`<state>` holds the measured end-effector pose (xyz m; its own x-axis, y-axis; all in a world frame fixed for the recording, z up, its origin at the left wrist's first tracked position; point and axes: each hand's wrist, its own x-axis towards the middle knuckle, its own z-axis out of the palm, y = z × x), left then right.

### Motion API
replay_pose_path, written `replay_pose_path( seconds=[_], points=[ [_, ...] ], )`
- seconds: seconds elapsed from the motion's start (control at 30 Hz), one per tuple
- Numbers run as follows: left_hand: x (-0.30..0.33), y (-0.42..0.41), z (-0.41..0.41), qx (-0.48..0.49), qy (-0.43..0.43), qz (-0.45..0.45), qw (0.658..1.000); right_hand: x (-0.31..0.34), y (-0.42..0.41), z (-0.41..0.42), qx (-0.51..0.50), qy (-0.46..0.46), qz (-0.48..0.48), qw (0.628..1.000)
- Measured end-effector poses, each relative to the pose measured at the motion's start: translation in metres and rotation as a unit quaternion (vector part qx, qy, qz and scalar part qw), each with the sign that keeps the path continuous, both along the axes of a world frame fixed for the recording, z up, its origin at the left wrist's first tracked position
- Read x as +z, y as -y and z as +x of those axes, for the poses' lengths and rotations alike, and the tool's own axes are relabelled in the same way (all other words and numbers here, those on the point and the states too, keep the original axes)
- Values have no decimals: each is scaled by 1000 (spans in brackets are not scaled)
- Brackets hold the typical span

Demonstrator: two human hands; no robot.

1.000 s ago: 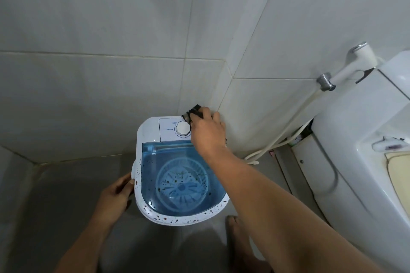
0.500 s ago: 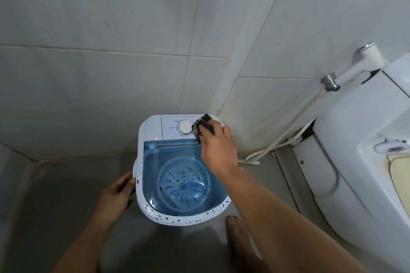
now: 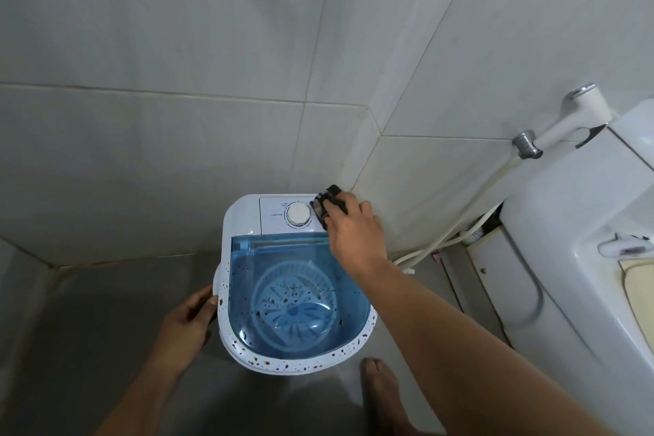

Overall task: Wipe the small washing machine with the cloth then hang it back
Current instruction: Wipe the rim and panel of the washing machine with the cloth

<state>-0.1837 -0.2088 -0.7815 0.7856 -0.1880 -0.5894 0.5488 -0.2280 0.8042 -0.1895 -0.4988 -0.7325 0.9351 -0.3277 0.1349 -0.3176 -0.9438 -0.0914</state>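
1. I see the small washing machine [image 3: 247, 223] standing on the grey floor [image 3: 88, 329] in the corner of the tiled wall [image 3: 177, 117], its blue see-through lid [image 3: 283, 258] shut and its white rim speckled with dark spots.
2. The right hand [image 3: 354, 237] is closed around a dark cloth [image 3: 327, 203], pressing it on the control panel just right of the white dial [image 3: 298, 214]. Most of the cloth is hidden under the fingers.
3. The left hand [image 3: 187, 322] rests against the machine's left side, fingers curled at the rim; I cannot tell how firmly it grips.
4. Panel lettering is too small to read.
5. A toilet [image 3: 566, 258] and spray hose [image 3: 495, 180] are cut off at right.
6. A bare foot [image 3: 380, 386] shows below the machine.
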Motion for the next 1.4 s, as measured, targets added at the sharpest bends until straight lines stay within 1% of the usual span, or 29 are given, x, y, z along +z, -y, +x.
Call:
replay_pose_path(
  seconds=[0.07, 0.13, 0.23, 0.33, 0.4, 0.47, 0.53, 0.6, 0.67, 0.8, 0.87, 0.93, 1.07, 1.13, 1.17, 1.23, 1.27, 1.33, 1.4],
  points=[
    [0, 0, 0, -1, 2, 2, 1000, 10, 3, 15, -64, -28, 20, 997],
    [0, -1, -1, -1, 3, 3, 1000, 25, -5, 33, -87, -61, 34, 994],
    [-2, -3, 0, -2, 1, 8, 1000, 41, -22, 57, -38, -114, 52, 991],
    [-4, -2, 1, -6, -5, 10, 1000, 46, -13, 64, -4, -145, 66, 987],
    [-4, -1, 1, -4, -1, 12, 1000, 47, 4, 63, -39, -147, 66, 986],
    [-5, -2, 1, 5, -2, 9, 1000, 49, 10, 65, -105, -155, 60, 981],
    [-6, -2, 1, 7, -6, 7, 1000, 50, -4, 69, -123, -156, 60, 978],
    [-8, -3, 2, 11, -12, 7, 1000, 48, -29, 73, -89, -157, 53, 982],
    [-9, -3, 2, 10, -11, 9, 1000, 47, -44, 74, -47, -165, 17, 985],
    [-10, -2, 3, 3, 6, 20, 1000, 56, -6, 69, 10, -179, 17, 984],
    [-9, -1, 3, 1, 5, 20, 1000, 57, 16, 61, -18, -192, 0, 981],
    [-9, -1, 2, 1, 3, 22, 1000, 59, 22, 59, -53, -206, 1, 977],
    [-6, -1, 2, 2, 3, 30, 1000, 70, -8, 87, -110, -248, 23, 962],
    [-7, -2, 3, -2, 6, 33, 999, 71, -35, 100, -87, -250, 9, 964],
    [-7, -1, 3, -5, 10, 36, 999, 70, -51, 103, -66, -244, -14, 967],
    [-3, -1, 2, -9, 11, 40, 999, 63, -80, 103, -17, -208, -58, 976],
    [-1, -1, 2, -11, 10, 40, 999, 57, -89, 103, 10, -186, -48, 981],
    [-2, -3, 3, -23, 15, 49, 998, 44, -98, 101, 80, -150, 18, 985],
    [-5, -5, 4, -25, 8, 53, 998, 37, -93, 98, 146, -127, 54, 980]
  ],
)
